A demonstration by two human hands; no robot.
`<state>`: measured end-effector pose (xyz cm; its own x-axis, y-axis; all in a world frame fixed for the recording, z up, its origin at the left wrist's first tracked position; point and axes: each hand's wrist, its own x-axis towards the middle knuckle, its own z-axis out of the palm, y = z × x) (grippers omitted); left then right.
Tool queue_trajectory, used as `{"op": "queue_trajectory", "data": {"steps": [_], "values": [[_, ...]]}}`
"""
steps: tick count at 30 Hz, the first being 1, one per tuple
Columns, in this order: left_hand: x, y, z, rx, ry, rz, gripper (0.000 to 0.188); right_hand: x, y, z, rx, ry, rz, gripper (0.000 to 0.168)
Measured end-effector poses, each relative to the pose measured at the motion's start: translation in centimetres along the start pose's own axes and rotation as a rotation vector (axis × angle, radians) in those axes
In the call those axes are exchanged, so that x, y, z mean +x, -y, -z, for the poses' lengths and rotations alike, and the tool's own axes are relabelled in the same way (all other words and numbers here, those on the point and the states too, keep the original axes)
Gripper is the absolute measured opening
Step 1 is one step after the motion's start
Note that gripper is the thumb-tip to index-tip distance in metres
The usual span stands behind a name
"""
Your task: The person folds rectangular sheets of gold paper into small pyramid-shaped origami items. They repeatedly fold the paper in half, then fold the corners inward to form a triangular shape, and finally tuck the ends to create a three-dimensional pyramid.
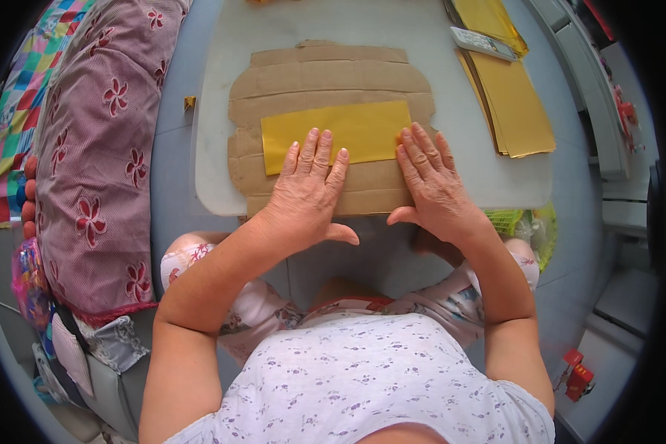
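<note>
A long rectangle of gold-coloured paper point(338, 133) lies slightly tilted on a flattened piece of brown cardboard point(327, 72). My left hand point(308, 191) rests palm down, its fingertips on the lower left part of the paper and nothing gripped. Flat at the paper's right end is my right hand point(435, 177), fingers extended, touching its edge and the cardboard. A bit of orange shows beside the right fingertips. Both thumbs point inward, near the table's front edge.
The white table point(494, 188) carries a stack of gold paper sheets point(513, 105) at the right, with a white remote control point(483, 43) on it. A sofa with a patterned pink cover point(105, 139) stands at the left. A yellow-green basket point(502, 221) is below the table's right front corner.
</note>
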<state>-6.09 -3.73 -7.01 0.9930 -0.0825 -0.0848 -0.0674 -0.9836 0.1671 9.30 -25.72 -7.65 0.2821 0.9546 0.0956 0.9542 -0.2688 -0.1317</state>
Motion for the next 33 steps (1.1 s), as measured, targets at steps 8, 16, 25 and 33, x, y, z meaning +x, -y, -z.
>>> {"op": "queue_trajectory", "data": {"steps": [8,16,25,33], "values": [[0.8,3.3,1.6,-0.185,-0.106,-0.199,0.097,-3.5,-2.7,0.4,0.074,-0.132,-0.020,0.105],[3.3,7.7,1.9,-0.406,-0.124,-0.435,0.059,-2.4,1.3,-1.1,0.129,-0.195,0.207,0.057],[2.2,0.4,0.8,-0.241,-0.361,-0.342,0.045,-1.7,2.1,-2.4,0.081,-0.454,0.272,0.027],[2.2,-0.9,-0.3,-0.134,-0.446,-0.310,0.021,-1.5,2.7,-2.6,0.307,-0.511,0.222,0.023]]}}
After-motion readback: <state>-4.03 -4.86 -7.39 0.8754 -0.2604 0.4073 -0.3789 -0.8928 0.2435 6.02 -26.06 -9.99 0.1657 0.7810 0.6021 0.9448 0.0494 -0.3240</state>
